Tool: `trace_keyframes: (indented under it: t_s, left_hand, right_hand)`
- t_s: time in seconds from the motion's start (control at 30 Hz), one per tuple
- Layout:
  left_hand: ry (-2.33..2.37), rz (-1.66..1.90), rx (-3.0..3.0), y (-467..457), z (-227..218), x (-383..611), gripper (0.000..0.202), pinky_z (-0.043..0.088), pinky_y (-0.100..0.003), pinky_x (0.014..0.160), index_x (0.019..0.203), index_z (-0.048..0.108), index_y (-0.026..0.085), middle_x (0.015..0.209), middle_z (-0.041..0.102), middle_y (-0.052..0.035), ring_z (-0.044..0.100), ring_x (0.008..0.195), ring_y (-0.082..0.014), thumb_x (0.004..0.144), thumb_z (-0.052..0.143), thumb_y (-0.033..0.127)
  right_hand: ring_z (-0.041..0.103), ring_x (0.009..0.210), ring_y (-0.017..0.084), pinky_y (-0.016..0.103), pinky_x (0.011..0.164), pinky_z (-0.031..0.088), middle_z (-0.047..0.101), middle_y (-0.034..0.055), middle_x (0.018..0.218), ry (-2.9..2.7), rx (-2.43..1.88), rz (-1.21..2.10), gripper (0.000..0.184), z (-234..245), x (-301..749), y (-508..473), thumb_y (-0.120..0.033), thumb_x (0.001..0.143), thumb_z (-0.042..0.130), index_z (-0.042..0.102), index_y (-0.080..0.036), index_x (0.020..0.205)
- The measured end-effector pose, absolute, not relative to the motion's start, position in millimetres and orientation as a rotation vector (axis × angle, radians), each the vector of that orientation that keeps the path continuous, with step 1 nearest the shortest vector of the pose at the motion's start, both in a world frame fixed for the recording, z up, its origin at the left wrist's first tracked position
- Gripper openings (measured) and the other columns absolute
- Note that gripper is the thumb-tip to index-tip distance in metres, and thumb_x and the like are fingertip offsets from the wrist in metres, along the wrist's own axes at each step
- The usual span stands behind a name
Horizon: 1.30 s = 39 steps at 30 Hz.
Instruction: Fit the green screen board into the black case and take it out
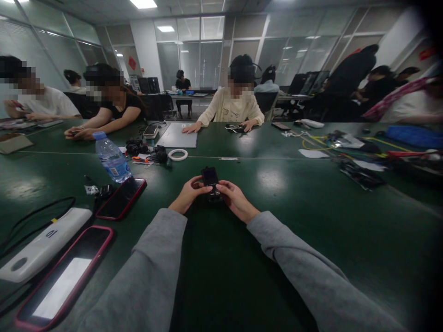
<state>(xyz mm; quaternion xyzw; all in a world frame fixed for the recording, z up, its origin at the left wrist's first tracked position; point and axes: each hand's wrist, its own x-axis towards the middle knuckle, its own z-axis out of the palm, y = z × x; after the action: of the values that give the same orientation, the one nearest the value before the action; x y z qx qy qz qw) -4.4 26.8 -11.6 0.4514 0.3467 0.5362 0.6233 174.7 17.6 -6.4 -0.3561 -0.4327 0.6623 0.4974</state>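
Note:
A small black handheld device (209,175) with a dark screen and buttons below it is held over the green table (277,221). My left hand (188,193) grips its left side, the thumb lying across the lower front. On the other side my right hand (238,199) holds it too, with the thumb near the buttons. Both hands are closed on the device, and the fingers behind it are partly hidden. Grey sleeves cover both forearms.
To my left are a water bottle (112,159), a red-edged phone (122,198), a pink-cased phone (65,276) and a white elongated device (46,244) with a cable. A tape roll (177,155) lies farther off. Cables (321,140) clutter the right. Several people sit around.

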Motion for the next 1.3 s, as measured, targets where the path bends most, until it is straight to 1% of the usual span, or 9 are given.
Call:
trace_keyframes:
  t_s: [0.1, 0.2, 0.33, 0.47, 0.67, 0.8, 0.93, 1.13, 1.3]
  left_hand:
    - [0.805, 1.231, 1.033, 26, -11, -3, 0.061, 0.042, -0.036, 0.089, 0.114, 0.055, 0.015, 0.091, 0.064, -0.0058, 0.061, 0.086, -0.0168, 0.058, 0.080, 0.021]
    - [0.819, 1.249, 1.015, 26, -10, -2, 0.062, 0.042, -0.036, 0.087, 0.114, 0.056, 0.015, 0.085, 0.064, -0.0039, 0.061, 0.081, -0.0158, 0.057, 0.081, 0.021]
    - [0.819, 1.248, 1.005, 25, -8, -1, 0.064, 0.041, -0.035, 0.087, 0.114, 0.056, 0.016, 0.087, 0.064, -0.0042, 0.060, 0.083, -0.0161, 0.055, 0.081, 0.020]
    - [0.824, 1.251, 1.016, 27, -11, -2, 0.063, 0.041, -0.034, 0.087, 0.113, 0.057, 0.016, 0.084, 0.063, -0.0030, 0.060, 0.081, -0.0153, 0.055, 0.081, 0.020]
    - [0.832, 1.267, 1.037, 30, -15, -1, 0.061, 0.042, -0.034, 0.083, 0.111, 0.058, 0.015, 0.080, 0.062, -0.0017, 0.059, 0.076, -0.0138, 0.055, 0.082, 0.020]
    - [0.844, 1.248, 1.072, 28, -12, -2, 0.061, 0.042, -0.034, 0.084, 0.113, 0.057, 0.016, 0.081, 0.062, -0.0023, 0.059, 0.079, -0.0149, 0.057, 0.081, 0.022]
    - [0.833, 1.224, 1.063, 26, -10, -3, 0.059, 0.042, -0.033, 0.083, 0.115, 0.056, 0.015, 0.082, 0.063, -0.0040, 0.060, 0.079, -0.0152, 0.062, 0.079, 0.028]
    - [0.808, 1.238, 0.998, 30, -13, -1, 0.051, 0.045, -0.026, 0.073, 0.112, 0.058, 0.013, 0.087, 0.065, -0.0062, 0.059, 0.071, -0.0104, 0.067, 0.075, 0.031]
    - [0.810, 1.277, 0.883, 36, -16, 1, 0.038, 0.048, -0.025, 0.070, 0.102, 0.060, 0.011, 0.077, 0.063, -0.0039, 0.060, 0.068, -0.0100, 0.073, 0.070, 0.034]
  right_hand:
    - [0.058, 0.079, 0.009, 0.019, 0.069, 0.048, 0.059, 0.0011, 0.093, -1.007, -0.844, 1.621, 0.049, -6, 174, 18, -0.033, 0.064, 0.078, 0.051, -0.017, 0.101]
    - [0.058, 0.077, 0.010, 0.021, 0.068, 0.049, 0.059, 0.0023, 0.093, -1.004, -0.856, 1.608, 0.051, -6, 173, 18, -0.034, 0.063, 0.078, 0.051, -0.017, 0.102]
    - [0.059, 0.078, 0.012, 0.024, 0.069, 0.050, 0.059, 0.0034, 0.094, -1.019, -0.863, 1.600, 0.055, -7, 173, 18, -0.036, 0.063, 0.078, 0.049, -0.017, 0.105]
    - [0.060, 0.081, 0.012, 0.025, 0.073, 0.050, 0.059, 0.0032, 0.097, -1.082, -0.869, 1.586, 0.055, -7, 173, 18, -0.039, 0.065, 0.076, 0.047, -0.018, 0.108]
    - [0.060, 0.086, 0.013, 0.023, 0.073, 0.050, 0.058, 0.0040, 0.102, -1.089, -0.829, 1.604, 0.057, -6, 173, 17, -0.035, 0.064, 0.077, 0.046, -0.019, 0.109]
    - [0.060, 0.084, 0.012, 0.023, 0.073, 0.050, 0.059, 0.0029, 0.100, -1.067, -0.848, 1.599, 0.055, -7, 173, 17, -0.035, 0.065, 0.077, 0.046, -0.019, 0.107]
    - [0.059, 0.082, 0.010, 0.020, 0.072, 0.048, 0.059, 0.0006, 0.094, -0.999, -0.815, 1.620, 0.051, -8, 172, 18, -0.032, 0.063, 0.079, 0.048, -0.018, 0.102]
    - [0.058, 0.079, 0.010, 0.020, 0.069, 0.046, 0.059, -0.0004, 0.089, -0.944, -0.819, 1.612, 0.051, -7, 171, 17, -0.031, 0.060, 0.081, 0.048, -0.018, 0.097]
    - [0.057, 0.075, 0.010, 0.021, 0.068, 0.045, 0.058, -0.0014, 0.084, -0.936, -0.796, 1.608, 0.050, -8, 171, 18, -0.031, 0.059, 0.082, 0.048, -0.018, 0.093]
